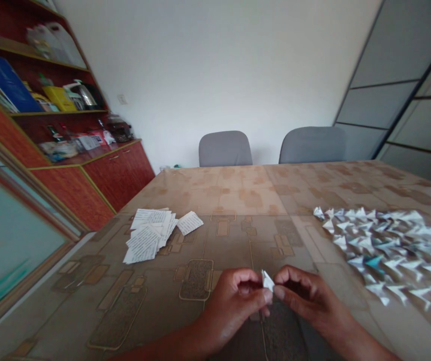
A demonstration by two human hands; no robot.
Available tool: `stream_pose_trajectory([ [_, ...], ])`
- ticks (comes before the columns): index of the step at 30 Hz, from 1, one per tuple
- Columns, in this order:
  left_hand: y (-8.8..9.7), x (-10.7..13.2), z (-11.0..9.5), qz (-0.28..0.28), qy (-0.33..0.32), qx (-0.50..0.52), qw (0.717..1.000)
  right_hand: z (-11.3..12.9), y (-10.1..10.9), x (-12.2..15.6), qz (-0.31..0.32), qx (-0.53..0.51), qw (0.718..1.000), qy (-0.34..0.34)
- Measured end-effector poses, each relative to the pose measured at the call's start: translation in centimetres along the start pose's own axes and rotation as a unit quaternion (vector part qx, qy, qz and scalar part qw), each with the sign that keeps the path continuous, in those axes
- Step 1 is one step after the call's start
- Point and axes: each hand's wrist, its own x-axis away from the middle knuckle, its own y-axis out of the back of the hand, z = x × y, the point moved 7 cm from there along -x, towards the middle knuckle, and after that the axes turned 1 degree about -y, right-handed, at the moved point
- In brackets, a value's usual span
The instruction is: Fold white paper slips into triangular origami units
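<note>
Between my two hands, just above the near side of the table, is a small white folded piece of paper [267, 281] with a pointed top. My left hand [232, 303] pinches it from the left, thumb in front and fingers curled behind. From the other side my right hand [309, 296] closes thumb and forefinger at the paper's right edge. The fingers cover its lower part. Over to the right, several rows of small folded paper figures [392, 245] stand on the table, mostly white with one teal. A loose pile of printed paper slips [149, 233] lies to the left.
A patterned brown cloth covers the table [234, 193]. One printed slip [190, 223] lies just right of the pile. Two grey chairs [225, 149] stand at the far edge. On the left are wooden shelves [30, 115] with bottles, a kettle and boxes.
</note>
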Motion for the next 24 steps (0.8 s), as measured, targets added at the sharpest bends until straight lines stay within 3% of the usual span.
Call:
stream_pose_trajectory([
  [12,0.0,0.3,0.2,-0.009,-0.003,-0.021,1.000,1.0,-0.6,0.5,0.004,0.013,1.000,-0.006],
  [19,0.0,0.4,0.1,0.004,0.019,0.029,0.999,1.4,-1.0,0.3,0.034,-0.098,0.994,-0.022],
  [24,0.3,0.4,-0.6,0.000,-0.020,0.016,1.000,0.8,-0.6,0.2,0.029,-0.121,0.991,-0.051],
])
